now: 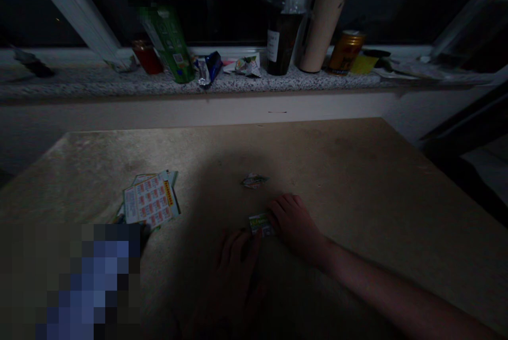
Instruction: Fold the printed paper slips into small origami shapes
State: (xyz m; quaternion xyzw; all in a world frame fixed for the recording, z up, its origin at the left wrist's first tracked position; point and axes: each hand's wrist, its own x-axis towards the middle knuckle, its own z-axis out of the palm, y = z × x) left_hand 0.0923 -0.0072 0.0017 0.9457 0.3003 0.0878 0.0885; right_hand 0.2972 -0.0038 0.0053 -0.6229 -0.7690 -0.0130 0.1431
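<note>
A small green printed paper (pixel 260 219) lies on the table between my hands. My right hand (pixel 296 230) is closed on its right edge, the fingertips bent down at the tabletop. In deep shadow, my left hand (pixel 237 260) is by the paper's lower left side, its fingers apart; the thumb tip reaches the paper's lower edge. Just beyond is a small crumpled or folded piece of printed paper (pixel 254 180), apart from both hands. To the left rests a loose stack of printed cards (pixel 150 201), the top one bearing rows of red boxes.
The beige table (pixel 349 170) ends at a wall under a window. On the granite sill (pixel 238 83) stand a green bottle (pixel 170 43), a dark cup (pixel 281 43), a cardboard tube (pixel 327 17), a gold can (pixel 346 53), a red jar (pixel 146 56) and crumpled wrappers (pixel 208 69). Pixelation covers the lower left.
</note>
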